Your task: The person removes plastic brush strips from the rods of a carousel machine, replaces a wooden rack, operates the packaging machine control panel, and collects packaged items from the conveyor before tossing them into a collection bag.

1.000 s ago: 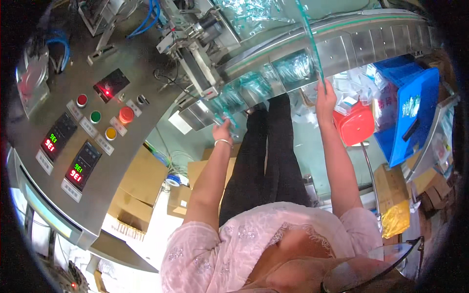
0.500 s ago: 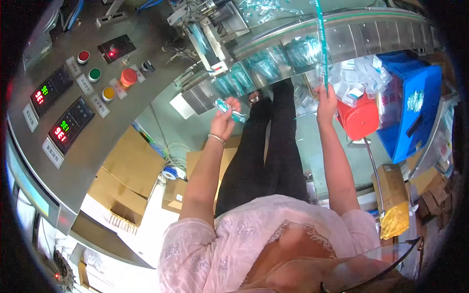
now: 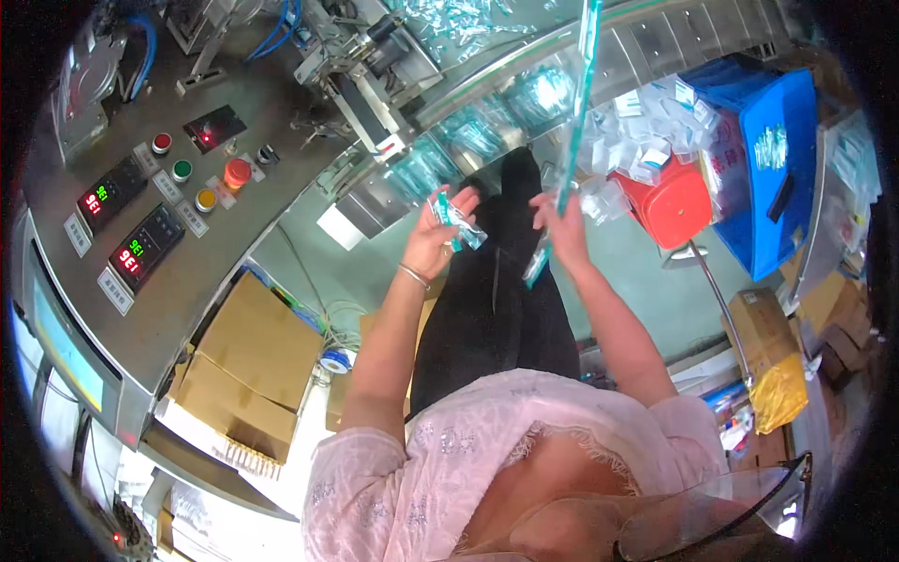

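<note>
My left hand [image 3: 436, 242], with its fingers partly spread, holds a few small clear-and-teal packets [image 3: 451, 217] in front of the machine's chute. To its right, my right hand [image 3: 567, 236] grips a long teal-and-clear strip [image 3: 579, 122], which looks like packets joined end to end. The strip runs up past the top edge of the picture, and its lower end hangs below my fingers. Past my hands, a metal conveyor trough [image 3: 646, 58] carries heaps of similar packets [image 3: 476, 129] in its compartments.
At left stands a steel control panel [image 3: 103, 328] with buttons and lit displays. A red stool [image 3: 667, 208] bears clear plastic boxes [image 3: 646, 131], beside a blue crate [image 3: 770, 178]. Loose packets [image 3: 459, 26] lie beyond the trough. Cardboard boxes [image 3: 245, 361] sit below the panel.
My right hand has moved left and down, and the strip's lower end now hangs below it. My left fingers have spread around the packets. The whole view has shifted a little.
</note>
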{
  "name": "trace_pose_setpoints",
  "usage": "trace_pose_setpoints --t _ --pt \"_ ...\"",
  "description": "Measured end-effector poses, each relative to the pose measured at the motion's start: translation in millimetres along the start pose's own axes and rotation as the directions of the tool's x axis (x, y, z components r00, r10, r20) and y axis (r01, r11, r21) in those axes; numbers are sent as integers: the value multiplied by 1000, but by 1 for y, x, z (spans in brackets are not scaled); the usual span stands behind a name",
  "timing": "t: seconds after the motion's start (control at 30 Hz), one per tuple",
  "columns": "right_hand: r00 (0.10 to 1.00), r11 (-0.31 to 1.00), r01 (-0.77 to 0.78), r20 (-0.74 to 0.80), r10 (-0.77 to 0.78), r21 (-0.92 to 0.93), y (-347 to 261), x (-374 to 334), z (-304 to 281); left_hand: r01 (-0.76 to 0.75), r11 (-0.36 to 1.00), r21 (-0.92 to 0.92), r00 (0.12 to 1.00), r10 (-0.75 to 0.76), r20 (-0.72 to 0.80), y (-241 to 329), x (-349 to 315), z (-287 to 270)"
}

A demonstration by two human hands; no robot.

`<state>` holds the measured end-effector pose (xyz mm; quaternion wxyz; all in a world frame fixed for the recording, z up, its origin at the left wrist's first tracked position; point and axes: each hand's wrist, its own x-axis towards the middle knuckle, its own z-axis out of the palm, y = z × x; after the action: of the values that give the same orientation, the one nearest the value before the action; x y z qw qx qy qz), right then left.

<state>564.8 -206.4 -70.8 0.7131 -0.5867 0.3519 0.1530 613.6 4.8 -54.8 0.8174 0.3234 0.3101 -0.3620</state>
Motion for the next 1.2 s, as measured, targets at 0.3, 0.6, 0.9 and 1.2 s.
trace_pose_setpoints --t 0.3,0.6,0.9,1.2 --pt "994 989 -113 -10 113 -98 15 -21 33 19 999 -41 1000 -18 13 -15 12 28" --pt "997 995 -64 -46 68 73 15 -15 26 -10 998 -64 994 3 -105 -28 17 22" --pt "982 971 -77 -186 34 -226 43 -7 17 -6 868 496 740 337 -582 -58 35 -23" --pt "993 997 -71 -99 68 -28 17 -14 -17 236 348 907 731 552 -402 -35 17 -93"
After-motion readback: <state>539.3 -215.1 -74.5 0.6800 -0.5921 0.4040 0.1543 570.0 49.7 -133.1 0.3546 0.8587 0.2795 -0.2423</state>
